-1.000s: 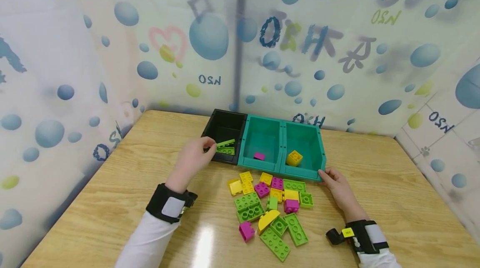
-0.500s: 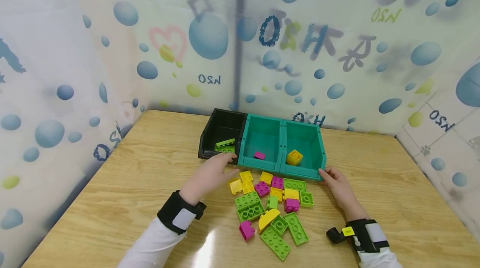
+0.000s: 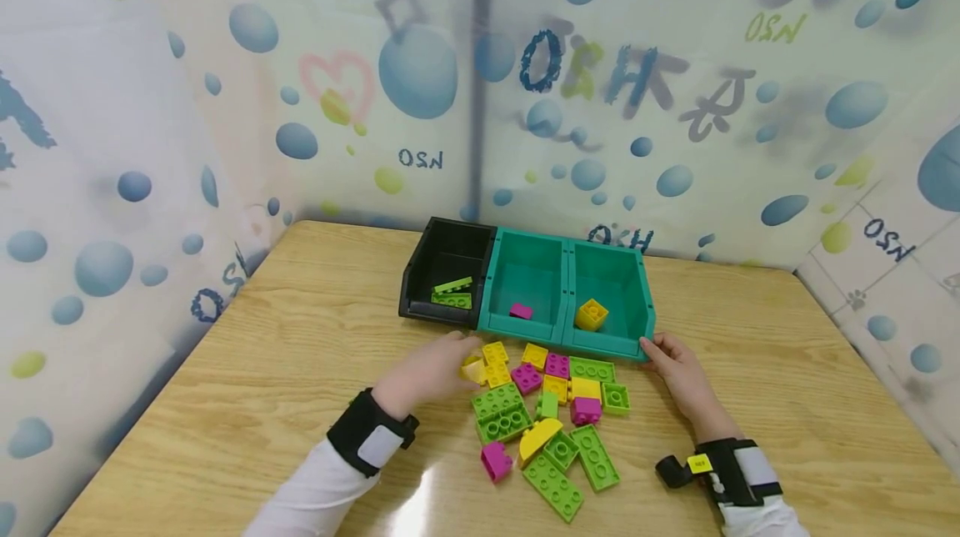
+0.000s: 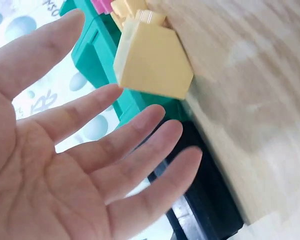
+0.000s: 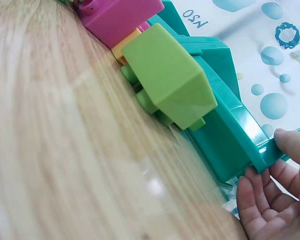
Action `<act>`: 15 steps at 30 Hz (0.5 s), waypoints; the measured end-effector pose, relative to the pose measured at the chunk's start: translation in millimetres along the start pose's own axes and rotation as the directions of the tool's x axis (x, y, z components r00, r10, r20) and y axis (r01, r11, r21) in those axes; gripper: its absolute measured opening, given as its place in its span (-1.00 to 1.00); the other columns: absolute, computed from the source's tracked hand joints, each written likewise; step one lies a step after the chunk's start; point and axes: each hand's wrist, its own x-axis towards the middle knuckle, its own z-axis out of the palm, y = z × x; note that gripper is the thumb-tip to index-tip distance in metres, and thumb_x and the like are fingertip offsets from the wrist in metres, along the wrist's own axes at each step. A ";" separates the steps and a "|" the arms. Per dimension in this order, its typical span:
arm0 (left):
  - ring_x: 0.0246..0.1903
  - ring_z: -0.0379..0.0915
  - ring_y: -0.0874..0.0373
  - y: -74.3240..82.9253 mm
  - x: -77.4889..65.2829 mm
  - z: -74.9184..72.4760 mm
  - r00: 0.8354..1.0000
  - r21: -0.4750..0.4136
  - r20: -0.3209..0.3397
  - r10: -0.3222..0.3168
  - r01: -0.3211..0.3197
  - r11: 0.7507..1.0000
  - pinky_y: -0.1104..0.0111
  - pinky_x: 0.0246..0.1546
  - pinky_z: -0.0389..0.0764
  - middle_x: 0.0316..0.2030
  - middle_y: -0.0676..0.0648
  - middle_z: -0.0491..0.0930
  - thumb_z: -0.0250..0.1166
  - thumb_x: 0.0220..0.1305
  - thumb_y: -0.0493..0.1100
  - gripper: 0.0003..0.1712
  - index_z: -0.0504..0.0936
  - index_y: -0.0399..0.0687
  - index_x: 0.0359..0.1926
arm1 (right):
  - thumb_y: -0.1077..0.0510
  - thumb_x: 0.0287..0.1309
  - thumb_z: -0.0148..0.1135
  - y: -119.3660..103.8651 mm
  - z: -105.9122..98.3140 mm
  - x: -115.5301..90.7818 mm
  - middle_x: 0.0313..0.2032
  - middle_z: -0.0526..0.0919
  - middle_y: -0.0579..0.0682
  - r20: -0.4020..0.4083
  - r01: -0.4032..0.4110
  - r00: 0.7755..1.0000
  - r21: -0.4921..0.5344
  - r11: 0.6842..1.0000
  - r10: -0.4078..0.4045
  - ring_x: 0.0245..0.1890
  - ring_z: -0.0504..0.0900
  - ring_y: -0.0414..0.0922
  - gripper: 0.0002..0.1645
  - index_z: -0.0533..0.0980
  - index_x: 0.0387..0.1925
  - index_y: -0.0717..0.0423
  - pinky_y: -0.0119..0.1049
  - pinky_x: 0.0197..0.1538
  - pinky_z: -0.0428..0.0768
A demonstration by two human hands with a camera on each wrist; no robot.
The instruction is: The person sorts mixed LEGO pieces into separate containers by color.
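My left hand [image 3: 423, 374] is spread beside a pale yellow brick [image 3: 474, 369] at the pile's left edge. In the left wrist view its fingers are extended, the index fingertip right at the corner of that slanted brick [image 4: 152, 57]. My right hand [image 3: 681, 378] pinches the front right corner of the right teal bin [image 3: 603, 345], thumb on the rim [image 5: 260, 145] and fingers curled beneath. A yellow brick [image 3: 592, 315] lies in that bin. The middle teal bin [image 3: 517, 327] holds a magenta brick [image 3: 521, 312], and the black bin [image 3: 438, 312] holds green bricks [image 3: 452, 301].
Several green, yellow and magenta bricks lie scattered in front of the bins, among them a long green brick [image 3: 553, 487], a yellow curved brick [image 3: 540, 441] and a magenta brick [image 3: 497, 462]. The wooden table [image 3: 225, 404] meets a patterned wall covering [image 3: 360, 103] behind the bins.
My left hand has let go of a thin green brick, now in the black bin, and moved right and nearer to the pale yellow brick. The right hand stays at the teal bin's corner.
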 end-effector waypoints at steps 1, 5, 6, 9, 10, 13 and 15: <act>0.21 0.33 -0.12 0.3 0.1 1.1 1.000 -0.003 0.010 -0.002 0.002 1.000 0.05 0.19 0.37 0.23 -0.21 0.40 0.37 0.14 0.01 -0.32 0.41 -0.12 0.25 | -0.08 0.39 -0.04 0.0 -0.1 0.0 -0.33 0.45 -0.26 0.003 -0.002 1.000 -0.004 1.000 0.002 -0.31 0.46 -0.37 -0.53 0.40 -0.13 0.33 -0.51 -0.18 0.48; 0.18 0.36 -0.09 1.6 0.8 4.8 1.000 0.003 0.022 0.011 -0.011 1.000 0.08 0.18 0.39 0.20 -0.20 0.43 0.35 0.16 0.01 -0.36 0.44 -0.12 0.22 | -0.09 0.39 -0.05 -1.1 -0.4 -0.6 -0.31 0.46 -0.24 0.009 -0.008 1.000 -0.012 1.000 0.008 -0.30 0.46 -0.37 -0.49 0.39 -0.10 0.35 -0.51 -0.17 0.48; 0.16 0.39 -0.07 1.9 0.8 5.7 1.000 0.012 0.023 0.016 -0.017 1.000 0.09 0.17 0.40 0.18 -0.19 0.45 0.35 0.17 0.01 -0.39 0.46 -0.11 0.20 | -0.10 0.39 -0.06 -1.5 -0.5 -0.6 -0.30 0.46 -0.24 0.009 -0.009 1.000 -0.015 1.000 0.009 -0.30 0.46 -0.37 -0.48 0.38 -0.09 0.35 -0.51 -0.17 0.48; 0.10 0.43 -0.05 2.3 1.4 7.9 0.999 0.022 0.018 0.026 -0.027 0.999 0.12 0.14 0.44 0.13 -0.19 0.49 0.36 0.16 -0.01 -0.43 0.49 -0.13 0.15 | -0.11 0.39 -0.06 -2.5 -0.6 -1.0 -0.29 0.46 -0.23 0.011 -0.011 1.000 -0.021 1.000 0.011 -0.29 0.47 -0.36 -0.46 0.38 -0.07 0.35 -0.51 -0.16 0.48; 0.10 0.43 -0.05 2.2 1.8 8.6 0.999 0.025 0.017 0.027 -0.027 0.999 0.12 0.13 0.44 0.12 -0.20 0.50 0.36 0.16 -0.01 -0.44 0.49 -0.14 0.14 | -0.11 0.39 -0.06 -2.8 -0.7 -1.2 -0.29 0.46 -0.22 0.011 -0.011 1.000 -0.022 1.000 0.011 -0.29 0.47 -0.36 -0.46 0.38 -0.08 0.35 -0.51 -0.16 0.48; 0.08 0.44 -0.06 1.7 3.0 10.3 0.999 0.016 0.013 0.030 -0.030 0.999 0.12 0.13 0.44 0.10 -0.20 0.51 0.36 0.16 -0.05 -0.47 0.50 -0.15 0.12 | -0.11 0.39 -0.06 -3.5 -0.6 -1.8 -0.29 0.45 -0.22 0.011 -0.010 1.000 -0.020 1.000 0.010 -0.30 0.47 -0.36 -0.48 0.38 -0.09 0.35 -0.51 -0.16 0.48; 0.07 0.45 -0.05 1.5 3.6 10.3 0.999 0.010 0.011 0.033 -0.033 0.999 0.13 0.12 0.44 0.09 -0.19 0.52 0.36 0.16 -0.09 -0.49 0.51 -0.15 0.11 | -0.10 0.39 -0.06 -3.7 -0.6 -2.1 -0.29 0.45 -0.23 0.011 -0.010 1.000 -0.015 1.000 0.010 -0.30 0.47 -0.37 -0.48 0.38 -0.10 0.35 -0.51 -0.16 0.48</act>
